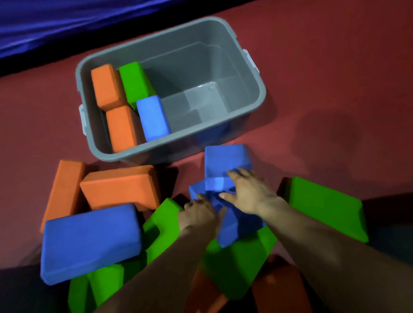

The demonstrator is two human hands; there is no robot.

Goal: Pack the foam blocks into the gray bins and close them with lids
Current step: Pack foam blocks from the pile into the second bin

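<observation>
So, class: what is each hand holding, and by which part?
Both hands are on blue rectangular foam blocks. The left hand grips the lower block at its left edge; the right hand lies on the near edge of the upper block.

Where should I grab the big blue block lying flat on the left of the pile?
Take the big blue block by its near left corner, coming from that side. It lies tilted on green blocks and that corner overhangs them, so fingers can slide under with the thumb on top. An orange block crowds its far edge.
</observation>
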